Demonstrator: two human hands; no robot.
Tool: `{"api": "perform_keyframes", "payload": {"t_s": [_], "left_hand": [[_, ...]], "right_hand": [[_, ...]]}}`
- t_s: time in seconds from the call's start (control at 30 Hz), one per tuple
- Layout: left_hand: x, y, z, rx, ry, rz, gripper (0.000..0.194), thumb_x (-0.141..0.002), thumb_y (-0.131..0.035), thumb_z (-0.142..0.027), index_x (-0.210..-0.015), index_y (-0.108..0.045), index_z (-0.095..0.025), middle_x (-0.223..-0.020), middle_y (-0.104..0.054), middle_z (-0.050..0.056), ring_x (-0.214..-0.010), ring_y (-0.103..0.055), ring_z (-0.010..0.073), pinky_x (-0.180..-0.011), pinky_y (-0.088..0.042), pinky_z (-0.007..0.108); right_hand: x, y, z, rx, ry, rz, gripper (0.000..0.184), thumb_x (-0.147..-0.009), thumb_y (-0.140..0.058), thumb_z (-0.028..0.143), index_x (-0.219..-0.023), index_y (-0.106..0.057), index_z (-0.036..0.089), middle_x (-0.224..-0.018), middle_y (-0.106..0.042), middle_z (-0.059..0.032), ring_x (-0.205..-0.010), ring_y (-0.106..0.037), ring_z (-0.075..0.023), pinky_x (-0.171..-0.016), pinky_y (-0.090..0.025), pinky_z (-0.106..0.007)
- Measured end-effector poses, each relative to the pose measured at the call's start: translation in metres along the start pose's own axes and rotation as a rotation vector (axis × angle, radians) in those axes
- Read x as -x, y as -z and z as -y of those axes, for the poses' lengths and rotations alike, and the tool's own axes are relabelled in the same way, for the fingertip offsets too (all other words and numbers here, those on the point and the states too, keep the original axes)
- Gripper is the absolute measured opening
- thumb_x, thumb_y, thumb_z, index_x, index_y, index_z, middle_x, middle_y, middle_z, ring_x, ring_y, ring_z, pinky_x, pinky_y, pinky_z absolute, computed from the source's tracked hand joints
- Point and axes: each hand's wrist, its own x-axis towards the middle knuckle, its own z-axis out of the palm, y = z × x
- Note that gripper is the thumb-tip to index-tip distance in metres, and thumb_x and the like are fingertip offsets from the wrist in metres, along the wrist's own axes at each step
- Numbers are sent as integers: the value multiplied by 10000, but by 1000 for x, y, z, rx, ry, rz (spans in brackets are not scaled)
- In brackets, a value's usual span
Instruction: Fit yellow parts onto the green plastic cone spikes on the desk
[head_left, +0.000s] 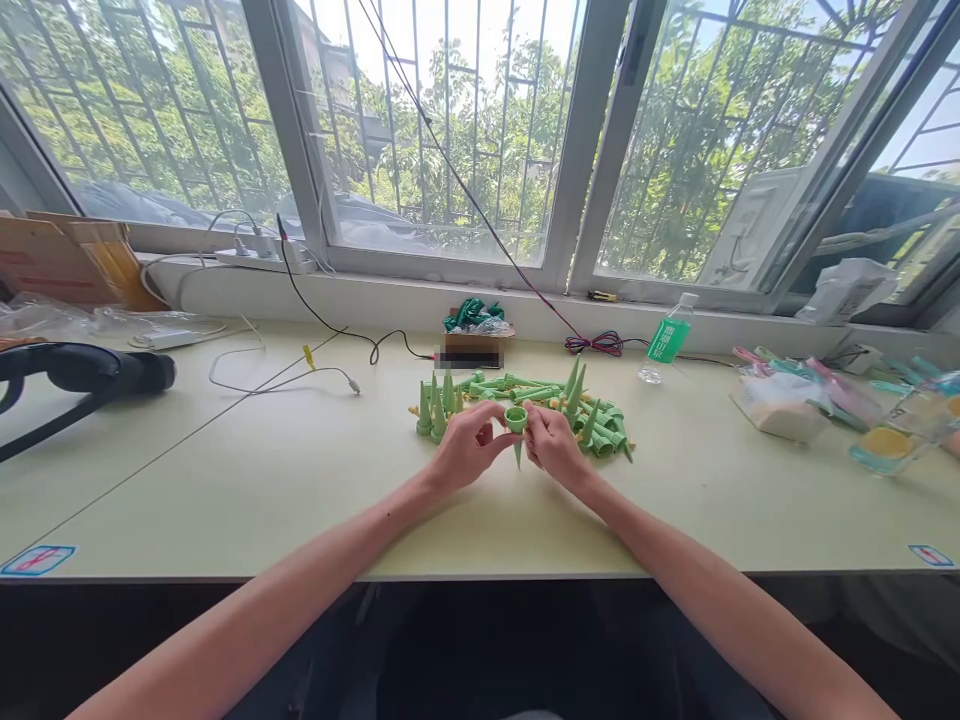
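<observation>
Between my two hands, a green plastic cone is held point down, its round open end facing up toward me. My left hand pinches its rim from the left with thumb and fingers. From the other side, my right hand grips the rim, fingers curled. Just beyond my left hand stand several green cones, points up. Behind and to the right of my right hand lies a heap of green cone and tube pieces, with small yellowish bits among them. A few upright cones rise from that heap.
A small brown box with dark green wrapping stands behind the pieces. To its right are a water bottle and a coiled cable. Bags lie far right; a black headset and cables lie left. Windows line the back.
</observation>
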Motion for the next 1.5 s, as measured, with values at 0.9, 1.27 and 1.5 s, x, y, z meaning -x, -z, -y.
{"api": "perform_keyframes", "payload": {"t_s": [0.9, 1.27, 1.5], "left_hand": [[-9, 4, -3, 844, 676, 445, 694, -797, -477, -753, -772, -673, -88, -728, -635, 85, -462, -468, 82, -403, -323, 217], [-4, 7, 2, 872, 560, 468, 579, -820, -567, -652, -833, -647, -79, -815, -634, 91, -475, -466, 57, -413, -342, 206], [-3, 9, 1, 582, 425, 413, 450, -783, -665, -570, -787, -600, -124, -546, -495, -21, -486, -486, 89, -447, -392, 209]], "right_hand": [[3, 1, 0, 167, 156, -101, 458, -969, -349, 546, -651, -389, 219, -525, -427, 26, -496, -392, -122, -487, -312, -255], [3, 0, -4, 71, 89, 0, 465, -951, -363, 577, -658, -401, 217, -503, -419, 40, -441, -391, -101, -437, -306, -232], [2, 7, -2, 38, 38, 116, 502, -918, -392, 636, -643, -380, 217, -479, -395, 54, -373, -371, -87, -402, -292, -235]]}}
